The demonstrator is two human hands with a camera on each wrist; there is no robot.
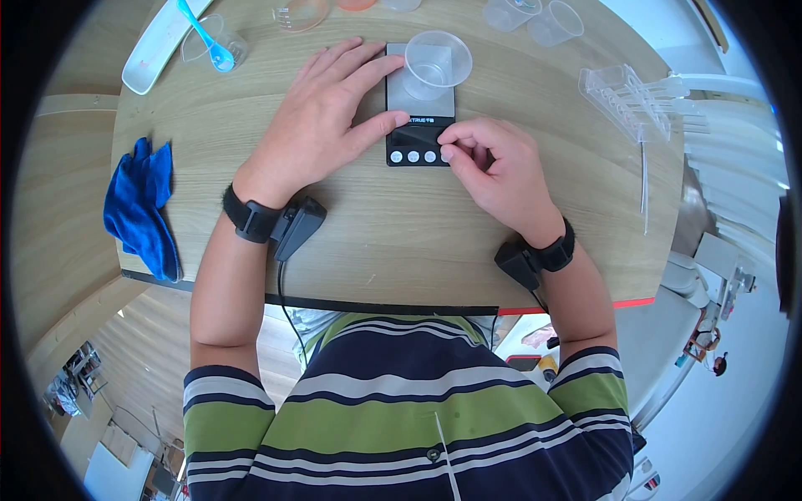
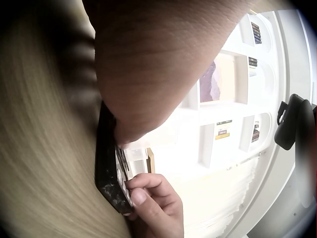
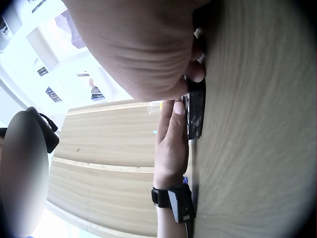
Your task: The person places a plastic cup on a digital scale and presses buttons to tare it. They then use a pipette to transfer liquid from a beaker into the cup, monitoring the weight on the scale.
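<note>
A small black digital scale [image 1: 422, 138] lies on the table, with a row of round white buttons along its near end. On its grey weighing plate stands a clear plastic cup [image 1: 438, 63], seen from above. My left hand [image 1: 330, 117] lies along the scale's left side, fingers stretched out, index fingertip near the cup and thumb tip touching the edge by the display. At the near right corner my right hand [image 1: 501, 163] has its fingers curled, with index finger and thumb pinching the scale's edge beside the rightmost button. The left wrist view shows the scale [image 2: 111, 163] side-on.
A blue cloth [image 1: 142, 209] lies at the table's left. A white tray [image 1: 163, 46] and a clear cup with a blue spoon [image 1: 219, 57] sit at the far left. More clear cups [image 1: 555, 23] stand at the back. A clear plastic rack [image 1: 631, 100] holds thin sticks at right.
</note>
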